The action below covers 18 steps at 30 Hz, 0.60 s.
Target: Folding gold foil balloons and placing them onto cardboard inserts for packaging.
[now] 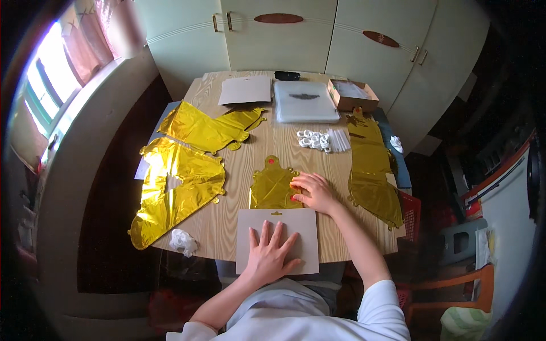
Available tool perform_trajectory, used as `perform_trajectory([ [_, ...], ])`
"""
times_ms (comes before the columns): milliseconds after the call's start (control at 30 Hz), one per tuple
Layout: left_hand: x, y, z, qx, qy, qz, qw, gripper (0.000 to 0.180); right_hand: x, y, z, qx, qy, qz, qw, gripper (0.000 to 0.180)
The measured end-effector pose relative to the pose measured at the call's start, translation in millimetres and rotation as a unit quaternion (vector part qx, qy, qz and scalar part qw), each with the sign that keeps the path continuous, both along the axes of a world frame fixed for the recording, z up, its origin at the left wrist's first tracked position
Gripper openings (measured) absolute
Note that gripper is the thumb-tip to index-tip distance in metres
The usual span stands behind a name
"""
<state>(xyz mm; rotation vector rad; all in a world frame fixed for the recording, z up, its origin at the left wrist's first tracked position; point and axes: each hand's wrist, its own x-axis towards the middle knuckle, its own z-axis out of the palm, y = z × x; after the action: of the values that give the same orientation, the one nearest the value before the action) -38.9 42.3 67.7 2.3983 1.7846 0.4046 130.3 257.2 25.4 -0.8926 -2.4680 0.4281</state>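
Gold foil (272,190) touches right fingers (306,181); left fingers (265,233) spread over grey card (306,233).

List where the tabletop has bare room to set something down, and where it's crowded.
Bare wood lies between the left gold foils and the middle gold piece, and between the white wad and the card under the left hand. A smaller patch separates the right hand from the right gold foil. The far side is crowded: stacked cards, plastic stack, box.
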Motion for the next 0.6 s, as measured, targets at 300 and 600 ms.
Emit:
perform_trajectory([
  [300,3.9,4.5,-1.4,-0.005,0.013,0.012,1.000,0.069,-0.4,2.4,1.5,-0.039,0.006,-0.007,0.999,0.047],
  [600,4.4,5.4,-0.5,-0.022,0.028,0.013,0.999,0.070,-1.3,10.3,2.3,-0.134,0.108,-0.019,0.985,0.048],
])
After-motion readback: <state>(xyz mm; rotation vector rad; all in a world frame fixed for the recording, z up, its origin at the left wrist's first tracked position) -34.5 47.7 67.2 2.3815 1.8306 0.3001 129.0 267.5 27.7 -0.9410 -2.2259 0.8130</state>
